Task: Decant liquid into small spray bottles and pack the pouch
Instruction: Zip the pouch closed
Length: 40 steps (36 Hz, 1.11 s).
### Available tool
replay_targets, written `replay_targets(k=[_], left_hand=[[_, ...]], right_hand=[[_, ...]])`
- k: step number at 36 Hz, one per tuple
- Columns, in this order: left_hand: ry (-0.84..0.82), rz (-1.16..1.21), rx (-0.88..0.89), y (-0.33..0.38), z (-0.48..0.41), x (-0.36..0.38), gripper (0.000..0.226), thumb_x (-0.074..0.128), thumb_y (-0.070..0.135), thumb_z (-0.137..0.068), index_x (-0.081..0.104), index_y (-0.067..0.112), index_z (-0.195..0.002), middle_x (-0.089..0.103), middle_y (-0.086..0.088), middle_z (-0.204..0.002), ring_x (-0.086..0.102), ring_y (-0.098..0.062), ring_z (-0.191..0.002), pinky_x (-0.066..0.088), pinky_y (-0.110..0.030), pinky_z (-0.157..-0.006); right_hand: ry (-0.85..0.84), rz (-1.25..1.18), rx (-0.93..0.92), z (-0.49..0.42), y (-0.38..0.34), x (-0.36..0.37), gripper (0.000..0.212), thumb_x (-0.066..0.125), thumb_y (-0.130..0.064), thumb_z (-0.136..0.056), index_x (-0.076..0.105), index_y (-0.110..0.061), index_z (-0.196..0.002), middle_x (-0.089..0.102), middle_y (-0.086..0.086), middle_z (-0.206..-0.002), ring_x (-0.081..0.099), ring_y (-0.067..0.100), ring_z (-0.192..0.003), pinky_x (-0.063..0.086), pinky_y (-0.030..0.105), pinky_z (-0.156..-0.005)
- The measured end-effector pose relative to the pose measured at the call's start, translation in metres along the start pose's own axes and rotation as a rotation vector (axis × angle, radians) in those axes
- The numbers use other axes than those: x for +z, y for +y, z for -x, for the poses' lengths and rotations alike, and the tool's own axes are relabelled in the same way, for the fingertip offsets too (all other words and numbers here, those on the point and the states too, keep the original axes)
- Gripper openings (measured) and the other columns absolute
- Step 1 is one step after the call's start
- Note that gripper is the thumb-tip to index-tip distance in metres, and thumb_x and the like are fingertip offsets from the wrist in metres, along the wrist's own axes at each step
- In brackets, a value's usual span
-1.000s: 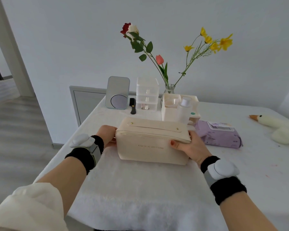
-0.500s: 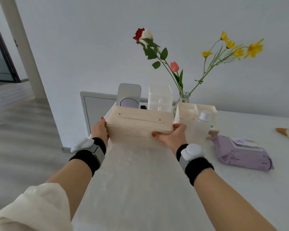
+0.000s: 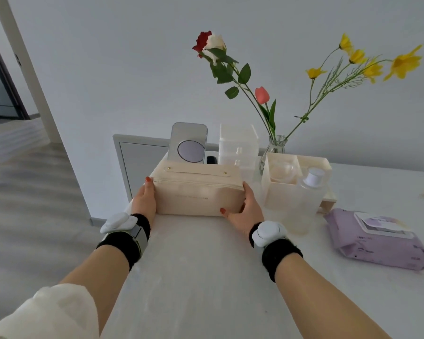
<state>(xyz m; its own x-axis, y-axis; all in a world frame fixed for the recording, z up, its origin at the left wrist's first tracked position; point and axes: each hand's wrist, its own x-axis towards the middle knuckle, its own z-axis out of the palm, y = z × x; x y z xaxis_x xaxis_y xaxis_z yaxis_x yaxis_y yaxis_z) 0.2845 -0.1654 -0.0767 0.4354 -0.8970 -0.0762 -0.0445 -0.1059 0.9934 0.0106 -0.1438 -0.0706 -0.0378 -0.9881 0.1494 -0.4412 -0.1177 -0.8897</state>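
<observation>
Between left hand and right hand sits pouch.

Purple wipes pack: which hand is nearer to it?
Right. The right hand holds the right end of the pouch, the side toward the wipes pack; the left hand holds its left end, farther away.

front: bare cloth passable | behind pouch: mirror, drawer box block | right: organizer, bottle just beside

Both wrists wore black fuzzy wristbands with white rounded pods; grey strap on left one; left grip, right grip had red nails; cream left sleeve
</observation>
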Motion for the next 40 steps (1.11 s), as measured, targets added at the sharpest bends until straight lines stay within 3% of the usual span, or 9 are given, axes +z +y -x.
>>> replay_targets(k=[2, 5, 7, 12, 16, 19, 23, 32, 40], left_hand=[[0.021, -0.093, 0.042, 0.001, 0.003, 0.001, 0.090, 0.022, 0.086, -0.081, 0.056, 0.027, -0.140, 0.061, -0.001, -0.138, 0.052, -0.027, -0.130, 0.036, -0.049, -0.116], [0.052, -0.123, 0.074, 0.003, 0.007, 0.004, 0.072, 0.022, 0.069, -0.100, 0.054, 0.022, -0.143, 0.058, -0.004, -0.143, 0.050, -0.028, -0.134, 0.033, -0.047, -0.118], [0.070, -0.111, 0.080, 0.005, 0.010, 0.009, 0.066, 0.021, 0.060, -0.105, 0.049, 0.018, -0.147, 0.053, -0.006, -0.147, 0.045, -0.028, -0.138, 0.030, -0.041, -0.119], [0.118, -0.016, 0.124, 0.014, 0.039, 0.027, 0.056, 0.036, 0.054, -0.105, 0.041, 0.011, -0.141, 0.052, -0.002, -0.124, 0.048, -0.023, -0.114, 0.035, -0.035, -0.098], [0.200, -0.110, 0.333, 0.020, 0.065, 0.041, 0.051, 0.055, 0.039, -0.101, 0.041, 0.008, -0.139, 0.053, -0.010, -0.137, 0.047, -0.031, -0.130, 0.035, -0.046, -0.114], [0.245, -0.340, 0.477, 0.025, 0.081, 0.059, 0.078, 0.059, 0.036, -0.098, 0.017, 0.010, -0.157, 0.018, -0.007, -0.166, 0.012, -0.024, -0.154, 0.007, -0.041, -0.126], [0.159, -0.544, 0.669, 0.033, 0.105, 0.088, 0.090, 0.064, 0.029, -0.092, 0.008, 0.012, -0.160, 0.001, -0.006, -0.170, -0.004, -0.022, -0.157, -0.013, -0.038, -0.124], [-0.194, -0.748, 0.892, 0.034, 0.150, 0.137, 0.088, 0.061, 0.012, -0.082, 0.018, 0.017, -0.159, 0.001, -0.002, -0.169, -0.006, -0.024, -0.156, -0.006, -0.045, -0.127], [-0.274, -0.700, 0.941, 0.031, 0.169, 0.155, 0.078, 0.064, 0.008, -0.080, 0.034, 0.013, -0.152, 0.017, -0.005, -0.165, 0.009, -0.028, -0.154, 0.009, -0.045, -0.126]], right_hand=[[0.000, 0.031, 0.030, -0.002, 0.002, 0.003, 0.105, 0.081, -0.022, -0.084, 0.009, -0.019, -0.161, 0.037, 0.001, -0.157, 0.039, 0.017, -0.142, 0.027, 0.008, -0.098], [-0.011, 0.086, 0.109, -0.002, -0.001, 0.004, 0.099, 0.079, -0.027, -0.086, 0.014, -0.007, -0.158, 0.039, 0.009, -0.156, 0.042, 0.025, -0.141, 0.036, 0.026, -0.108], [0.008, 0.080, 0.125, 0.003, -0.001, 0.004, 0.084, 0.078, -0.025, -0.086, 0.025, -0.002, -0.147, 0.051, 0.009, -0.141, 0.054, 0.027, -0.123, 0.043, 0.030, -0.095], [0.160, 0.123, 0.035, 0.037, 0.012, -0.017, 0.043, 0.076, -0.026, -0.086, 0.049, -0.017, -0.119, 0.054, -0.007, -0.109, 0.059, 0.017, -0.100, 0.045, 0.022, -0.081], [0.396, 0.197, -0.034, 0.070, 0.033, -0.051, 0.039, 0.078, -0.029, -0.079, 0.040, -0.028, -0.084, 0.051, -0.006, -0.082, 0.051, 0.012, -0.071, 0.034, 0.020, -0.060], [0.490, 0.209, 0.068, 0.081, 0.044, -0.077, 0.046, 0.081, -0.023, -0.079, 0.040, -0.017, -0.099, 0.048, 0.001, -0.102, 0.049, 0.020, -0.084, 0.035, 0.026, -0.069], [0.497, 0.310, 0.193, 0.073, 0.046, -0.096, 0.082, 0.083, -0.024, -0.079, 0.033, 0.005, -0.137, 0.038, 0.021, -0.139, 0.036, 0.034, -0.130, 0.033, 0.035, -0.103], [0.367, 0.295, 0.183, 0.043, 0.038, -0.104, 0.048, 0.077, -0.026, -0.084, 0.053, -0.005, -0.121, 0.064, 0.014, -0.118, 0.060, 0.035, -0.111, 0.040, 0.031, -0.081], [0.309, 0.238, 0.149, 0.034, 0.034, -0.086, 0.058, 0.076, -0.027, -0.086, 0.048, -0.009, -0.134, 0.062, 0.011, -0.126, 0.061, 0.033, -0.113, 0.048, 0.034, -0.091]])
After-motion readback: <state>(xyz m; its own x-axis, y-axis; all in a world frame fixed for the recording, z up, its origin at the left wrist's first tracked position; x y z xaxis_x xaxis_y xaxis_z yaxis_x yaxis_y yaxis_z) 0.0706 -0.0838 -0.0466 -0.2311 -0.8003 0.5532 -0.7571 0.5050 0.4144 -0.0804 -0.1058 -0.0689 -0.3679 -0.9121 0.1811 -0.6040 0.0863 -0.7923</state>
